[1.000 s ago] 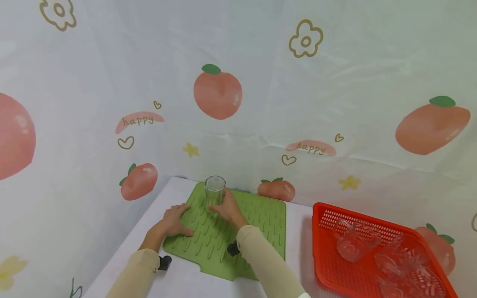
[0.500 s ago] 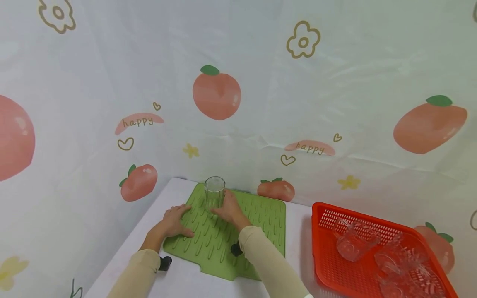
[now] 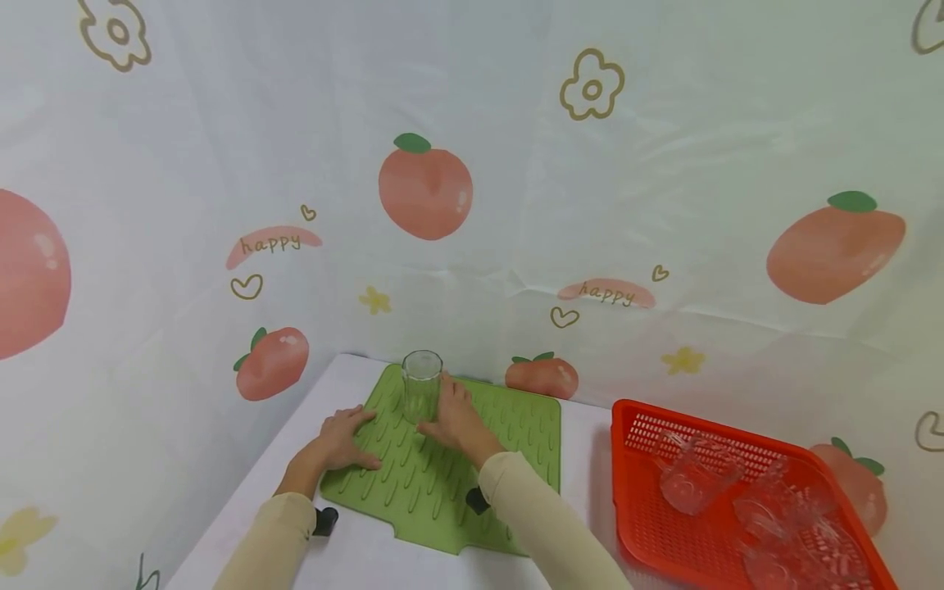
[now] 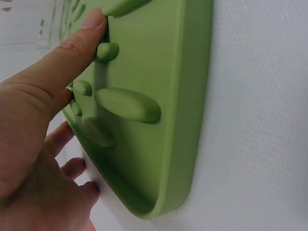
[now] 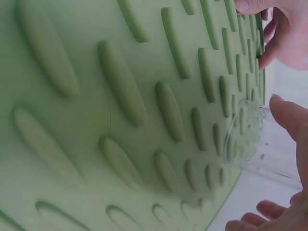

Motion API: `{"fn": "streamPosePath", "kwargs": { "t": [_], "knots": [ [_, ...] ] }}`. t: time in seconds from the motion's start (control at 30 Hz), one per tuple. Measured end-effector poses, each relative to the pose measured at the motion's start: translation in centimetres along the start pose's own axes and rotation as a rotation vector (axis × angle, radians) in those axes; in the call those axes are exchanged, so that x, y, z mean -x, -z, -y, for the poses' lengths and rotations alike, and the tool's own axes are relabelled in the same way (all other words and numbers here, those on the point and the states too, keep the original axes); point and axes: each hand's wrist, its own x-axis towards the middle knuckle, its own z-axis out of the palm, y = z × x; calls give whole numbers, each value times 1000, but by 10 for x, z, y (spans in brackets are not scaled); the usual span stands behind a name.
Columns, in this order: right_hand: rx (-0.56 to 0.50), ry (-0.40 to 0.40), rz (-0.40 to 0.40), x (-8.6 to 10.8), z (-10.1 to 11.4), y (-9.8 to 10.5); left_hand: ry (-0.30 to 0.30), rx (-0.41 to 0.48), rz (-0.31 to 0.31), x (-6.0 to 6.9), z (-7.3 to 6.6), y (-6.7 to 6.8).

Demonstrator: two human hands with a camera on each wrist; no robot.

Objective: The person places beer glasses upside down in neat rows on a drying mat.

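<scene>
A clear drinking glass [image 3: 422, 393] stands at the far left part of the green ridged drying mat [image 3: 435, 508]. Beside its right side is my right hand [image 3: 459, 419], thumb and fingers spread. The right wrist view shows the thumb apart from the glass [image 5: 272, 144], with the other fingers loose below it; whether a fingertip still touches is hard to tell. My left hand [image 3: 341, 440] rests over the mat's left edge. Its thumb [image 4: 72, 53] lies on the ridges and its other fingers reach past the rim.
A red perforated plastic basket [image 3: 621, 492] sits on the right of the white-covered table [image 3: 354, 557]. Several clear glass mugs [image 3: 696, 475] lie in it. Behind the table hangs a white sheet [image 3: 501, 270] printed with peaches.
My right hand has loosened from the glass and drawn slightly to the right, its fingers straighter. The glass stays on the mat. The left hand keeps its place.
</scene>
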Motion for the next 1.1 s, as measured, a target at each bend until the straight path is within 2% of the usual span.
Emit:
{"fn": "streamPosePath", "kwargs": {
  "t": [0.23,0.43,0.63,0.87,1.0,1.1],
  "knots": [
    [206,14,-36,7,-1,9,-16,-7,2,0,-1,1],
    [279,14,-42,16,-4,21,-23,-32,9,0,-2,4],
    [329,53,-77,25,-11,36,-22,-61,26,-3,-8,8],
    [449,71,-99,39,-16,47,-31,-64,15,-5,-10,9],
    [467,99,-103,50,-15,52,-19,-62,20,-2,-8,9],
    [436,110,-111,59,-18,56,-16,-40,25,-1,-7,8]
  ]
}}
